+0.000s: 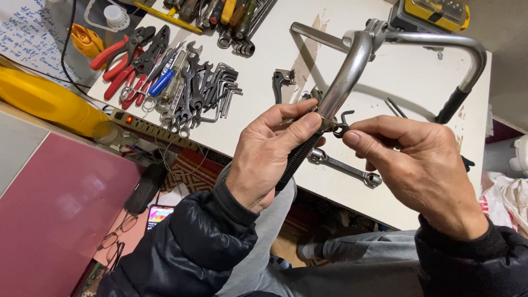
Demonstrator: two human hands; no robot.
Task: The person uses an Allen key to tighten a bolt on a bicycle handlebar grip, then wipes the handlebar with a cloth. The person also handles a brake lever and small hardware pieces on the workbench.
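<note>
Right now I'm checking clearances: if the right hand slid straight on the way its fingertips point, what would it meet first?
The right hand points leftward, pinching a small metal clamp. Straight on, it would first meet the handlebar just above its black grip, then the left hand's fingertips. Depth is hard to judge.

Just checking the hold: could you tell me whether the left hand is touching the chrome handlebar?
Touching. The head view shows the left hand wrapped around the chrome handlebar, thumb and fingers pressed on its black end.
</note>
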